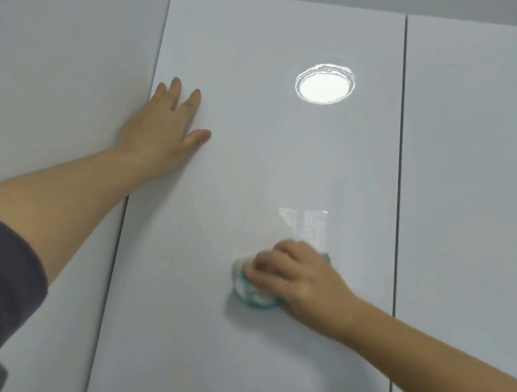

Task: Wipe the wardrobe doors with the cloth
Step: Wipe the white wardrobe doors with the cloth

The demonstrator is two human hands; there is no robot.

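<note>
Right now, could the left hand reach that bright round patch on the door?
Probably yes: the left hand lies flat on that door, with only bare surface between it and the bright patch.

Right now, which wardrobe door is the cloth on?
The middle door, the one with the round light reflection; the right hand holds the cloth against it.

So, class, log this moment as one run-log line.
action: wiping | left hand: flat on middle door, left edge | right hand: grips cloth against middle door, lower down | lamp glare: above cloth
</note>
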